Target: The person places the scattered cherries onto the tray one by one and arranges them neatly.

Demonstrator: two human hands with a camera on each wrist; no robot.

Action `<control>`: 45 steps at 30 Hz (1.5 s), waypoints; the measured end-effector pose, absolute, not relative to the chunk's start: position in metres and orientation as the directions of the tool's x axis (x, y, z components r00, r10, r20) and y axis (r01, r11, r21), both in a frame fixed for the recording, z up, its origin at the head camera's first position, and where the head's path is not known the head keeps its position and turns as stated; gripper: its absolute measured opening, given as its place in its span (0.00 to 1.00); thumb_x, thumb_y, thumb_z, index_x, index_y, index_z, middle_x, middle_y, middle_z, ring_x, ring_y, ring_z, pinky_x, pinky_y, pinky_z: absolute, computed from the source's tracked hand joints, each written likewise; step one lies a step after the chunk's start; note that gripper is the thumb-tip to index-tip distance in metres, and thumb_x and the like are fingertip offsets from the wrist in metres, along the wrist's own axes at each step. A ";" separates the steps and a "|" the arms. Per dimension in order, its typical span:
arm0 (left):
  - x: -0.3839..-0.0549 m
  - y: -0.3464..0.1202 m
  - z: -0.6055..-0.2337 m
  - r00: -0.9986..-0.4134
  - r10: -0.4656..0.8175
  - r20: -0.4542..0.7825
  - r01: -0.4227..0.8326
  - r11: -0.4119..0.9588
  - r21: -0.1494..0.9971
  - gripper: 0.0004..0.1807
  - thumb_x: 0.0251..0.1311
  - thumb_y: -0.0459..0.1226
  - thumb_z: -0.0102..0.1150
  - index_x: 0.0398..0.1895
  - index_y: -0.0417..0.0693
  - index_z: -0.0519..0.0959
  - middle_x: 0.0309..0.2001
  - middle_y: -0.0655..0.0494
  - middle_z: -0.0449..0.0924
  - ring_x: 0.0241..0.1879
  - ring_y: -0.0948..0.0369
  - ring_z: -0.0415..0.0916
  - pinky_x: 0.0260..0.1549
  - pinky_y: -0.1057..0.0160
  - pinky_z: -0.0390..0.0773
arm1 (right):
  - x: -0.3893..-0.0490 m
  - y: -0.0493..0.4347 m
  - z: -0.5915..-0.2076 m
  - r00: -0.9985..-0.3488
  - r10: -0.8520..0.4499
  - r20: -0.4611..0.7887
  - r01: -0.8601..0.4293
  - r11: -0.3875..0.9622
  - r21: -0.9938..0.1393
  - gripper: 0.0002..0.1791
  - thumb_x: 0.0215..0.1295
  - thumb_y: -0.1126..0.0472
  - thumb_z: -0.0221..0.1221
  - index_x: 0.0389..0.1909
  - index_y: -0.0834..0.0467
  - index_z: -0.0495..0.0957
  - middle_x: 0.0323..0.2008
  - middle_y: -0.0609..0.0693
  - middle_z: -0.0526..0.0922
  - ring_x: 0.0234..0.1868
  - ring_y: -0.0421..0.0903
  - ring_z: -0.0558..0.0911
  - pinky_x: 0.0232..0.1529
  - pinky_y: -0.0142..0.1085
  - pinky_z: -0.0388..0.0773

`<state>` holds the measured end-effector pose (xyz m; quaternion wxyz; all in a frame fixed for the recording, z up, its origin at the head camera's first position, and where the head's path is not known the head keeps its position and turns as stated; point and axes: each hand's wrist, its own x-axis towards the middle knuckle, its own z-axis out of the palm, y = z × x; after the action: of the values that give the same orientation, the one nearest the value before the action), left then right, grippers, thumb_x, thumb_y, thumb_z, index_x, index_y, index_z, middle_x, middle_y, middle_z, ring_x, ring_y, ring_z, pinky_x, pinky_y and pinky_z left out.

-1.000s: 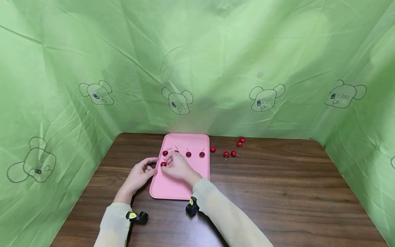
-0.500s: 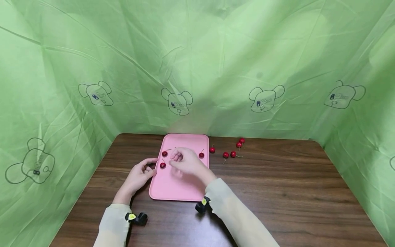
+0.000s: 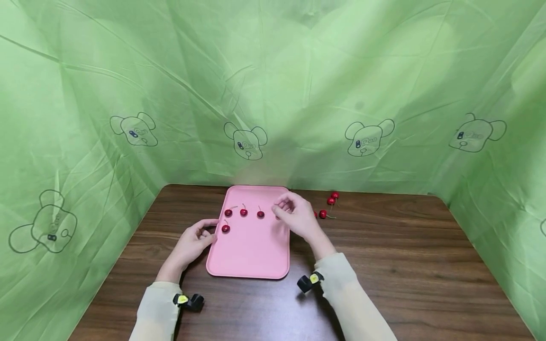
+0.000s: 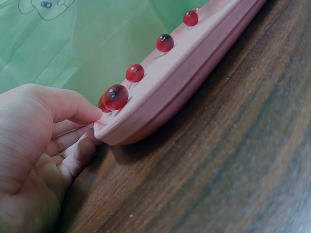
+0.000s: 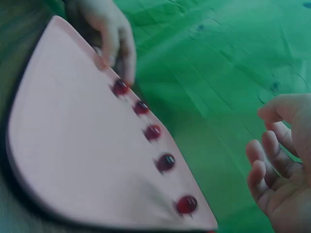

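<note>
A pink tray (image 3: 249,255) lies on the table with several red cherries on it. Most form a row across its far half, among them a cherry (image 3: 260,214) with its stem up; a single cherry (image 3: 225,228) sits nearer, by the left rim. My left hand (image 3: 194,241) holds that rim, and in the left wrist view its thumb and fingers pinch the tray edge (image 4: 141,119). Over the tray's right rim hovers my right hand (image 3: 298,215), hiding part of the row's rightmost cherry. The right wrist view shows this right hand (image 5: 286,174) with loosely bent fingers and nothing in them.
Right of the tray, loose cherries lie on the dark wooden table (image 3: 405,265), including a cherry (image 3: 323,214) with its stem pointing right and a touching pair (image 3: 331,201) farther back. A green cloth (image 3: 298,85) with printed bear heads hangs behind and at both sides.
My right hand has moved right, from beside the near cherry at the left to above the tray's right rim. The left hand and the tray have stayed in place.
</note>
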<state>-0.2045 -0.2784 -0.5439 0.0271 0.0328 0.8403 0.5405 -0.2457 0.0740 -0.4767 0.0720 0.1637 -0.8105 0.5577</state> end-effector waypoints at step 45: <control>-0.205 -0.273 -0.543 -0.998 0.059 -0.014 0.015 0.458 0.889 0.25 0.72 0.26 0.65 0.71 0.37 0.78 0.36 0.43 0.81 0.33 0.62 0.75 0.33 0.69 0.76 | -0.240 0.177 -0.540 -0.935 0.347 0.070 0.078 0.395 -0.915 0.11 0.67 0.60 0.71 0.47 0.58 0.87 0.40 0.52 0.92 0.32 0.31 0.83 0.42 0.30 0.74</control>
<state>-0.2046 -0.2728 -0.5426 0.0212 0.0216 0.8536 0.5200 -0.2398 0.1769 -0.5401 0.1258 -0.1289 -0.8257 0.5346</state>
